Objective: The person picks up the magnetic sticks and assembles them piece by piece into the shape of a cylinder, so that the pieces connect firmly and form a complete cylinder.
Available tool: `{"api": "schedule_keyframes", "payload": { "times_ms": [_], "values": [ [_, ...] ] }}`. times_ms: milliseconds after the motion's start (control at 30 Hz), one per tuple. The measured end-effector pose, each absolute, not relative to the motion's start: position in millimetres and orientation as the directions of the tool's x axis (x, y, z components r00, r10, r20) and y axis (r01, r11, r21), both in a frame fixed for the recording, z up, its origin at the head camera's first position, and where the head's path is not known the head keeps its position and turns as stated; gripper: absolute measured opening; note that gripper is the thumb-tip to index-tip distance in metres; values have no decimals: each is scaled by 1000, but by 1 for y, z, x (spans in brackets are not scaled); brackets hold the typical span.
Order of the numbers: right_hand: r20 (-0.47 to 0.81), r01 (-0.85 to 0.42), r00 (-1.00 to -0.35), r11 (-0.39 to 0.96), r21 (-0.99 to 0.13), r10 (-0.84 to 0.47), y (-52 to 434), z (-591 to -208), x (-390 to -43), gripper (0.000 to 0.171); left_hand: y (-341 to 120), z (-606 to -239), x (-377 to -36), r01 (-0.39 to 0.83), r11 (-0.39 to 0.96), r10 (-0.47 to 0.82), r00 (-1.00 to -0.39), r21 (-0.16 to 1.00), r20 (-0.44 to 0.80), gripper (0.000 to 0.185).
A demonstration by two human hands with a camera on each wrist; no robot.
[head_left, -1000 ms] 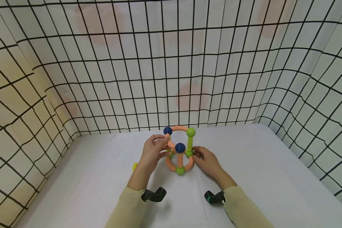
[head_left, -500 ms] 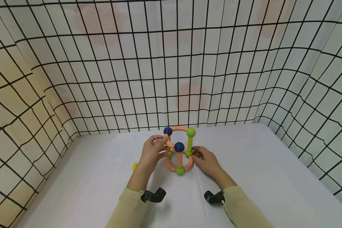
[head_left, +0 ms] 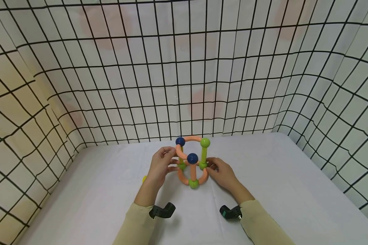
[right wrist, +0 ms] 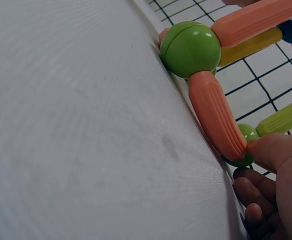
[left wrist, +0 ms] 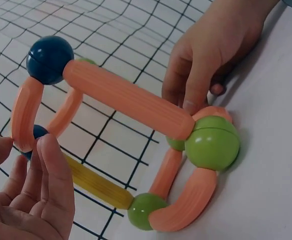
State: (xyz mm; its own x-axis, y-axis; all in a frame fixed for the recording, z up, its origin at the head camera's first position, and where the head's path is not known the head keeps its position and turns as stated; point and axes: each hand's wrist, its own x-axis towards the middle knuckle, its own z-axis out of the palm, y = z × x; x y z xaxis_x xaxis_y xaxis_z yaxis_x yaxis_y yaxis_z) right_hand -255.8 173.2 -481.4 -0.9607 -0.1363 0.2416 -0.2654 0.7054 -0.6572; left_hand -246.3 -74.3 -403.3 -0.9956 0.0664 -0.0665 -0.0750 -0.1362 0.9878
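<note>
A frame of magnetic rods and balls stands on the white table. Its base ring has curved orange rods and green balls. Orange, yellow and green upright rods carry two blue balls and one green ball. Curved orange rods join the top balls at the back and left. My left hand is beside the left curved rod, fingers spread around its end, hardly touching it. At the base, my right hand pinches the right green ball by its rod joint.
Black netting over white cloth surrounds the table at the back and sides. A small yellow piece lies partly hidden behind the left forearm. Each wrist wears a black camera band.
My left fingers have loosened from the left curved orange rod and drawn slightly left; the rod stays between the two blue balls. The right hand holds its place.
</note>
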Motion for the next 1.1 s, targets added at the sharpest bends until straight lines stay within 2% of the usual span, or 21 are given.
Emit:
{"api": "schedule_keyframes", "payload": {
  "times_ms": [333, 667, 867, 1100],
  "values": [
    [289, -310, -945, 709, -633, -156, 173, -482, -255, 38, -78, -411, -245, -78, -50, 41, -996, 996, -76, 25],
    [261, -285, -954, 707, -647, -146, 172, -481, -255, 40, -84, -435, -241, -85, 135, 106, -989, 987, -100, 30],
    [248, -276, -958, 702, -657, -145, 171, -482, -255, 40, -86, -442, -236, 20, 206, 234, -972, 978, -29, 32],
    [234, -266, -962, 705, -658, -144, 171, -480, -257, 42, -81, -451, -237, 123, 254, 450, -893, 959, -4, 41]
  ]
}}
